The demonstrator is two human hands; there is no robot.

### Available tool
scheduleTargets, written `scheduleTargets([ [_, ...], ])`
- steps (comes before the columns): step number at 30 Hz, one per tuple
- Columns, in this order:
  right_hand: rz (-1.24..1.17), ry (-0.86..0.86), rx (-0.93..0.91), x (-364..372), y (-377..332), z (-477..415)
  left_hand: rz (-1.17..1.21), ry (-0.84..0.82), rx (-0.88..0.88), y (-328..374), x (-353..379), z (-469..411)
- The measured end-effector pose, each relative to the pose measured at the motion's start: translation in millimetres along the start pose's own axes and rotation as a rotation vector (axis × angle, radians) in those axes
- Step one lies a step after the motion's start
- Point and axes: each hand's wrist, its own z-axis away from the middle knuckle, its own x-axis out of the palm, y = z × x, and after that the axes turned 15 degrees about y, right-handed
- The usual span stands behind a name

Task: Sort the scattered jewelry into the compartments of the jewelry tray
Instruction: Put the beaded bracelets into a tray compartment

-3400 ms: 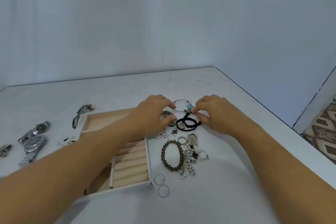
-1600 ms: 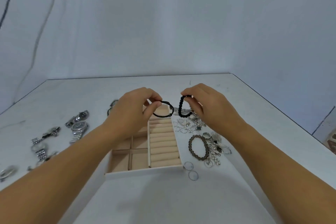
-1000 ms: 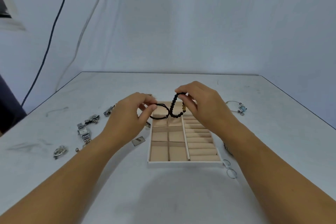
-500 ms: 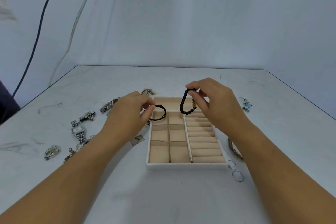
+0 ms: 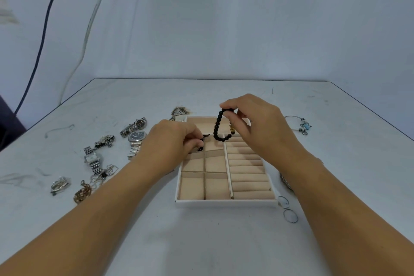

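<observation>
Head view: left hand (image 5: pixel 172 141) pinches one cord (image 5: pixel 203 139), right hand (image 5: pixel 262 123) one beaded bracelet (image 5: pixel 216 127).

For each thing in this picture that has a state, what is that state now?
left hand, grips a thin black bracelet over the left side of the jewelry tray.
right hand, pinches a black bead bracelet; it hangs above the tray.
jewelry tray, visible compartments empty.
watches, lying loose on the table.
two thin rings, lying on the table beside the tray's corner.
</observation>
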Motion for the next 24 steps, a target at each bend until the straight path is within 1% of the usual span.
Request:
scheduleTargets([
  [2, -0.002, -0.004, -0.003, 0.1, -0.9, 0.5, -0.036, -0.035, 0.021, 0.0, -0.9, 0.5],
  [5, -0.008, -0.009, 0.008, -0.7, -2.1, 1.5, -0.127, -0.032, 0.093, -2.5, -2.8, -0.3],
  [9, -0.007, -0.004, 0.007, -1.0, -3.1, 1.8, -0.101, 0.011, 0.086, -5.0, -1.9, -1.8],
  [13, -0.018, -0.008, 0.000, 1.6, -3.7, 2.0, -0.146, -0.012, 0.121, -8.6, -0.4, -4.7],
  [17, -0.013, -0.015, -0.010, 3.7, -4.1, 1.8, -0.141, 0.006, 0.101, -12.3, 0.0, -5.4],
  [24, 0.002, -0.023, -0.015, 5.7, -6.1, 0.8, -0.232, -0.113, 0.101, -15.3, -2.6, -6.4],
])
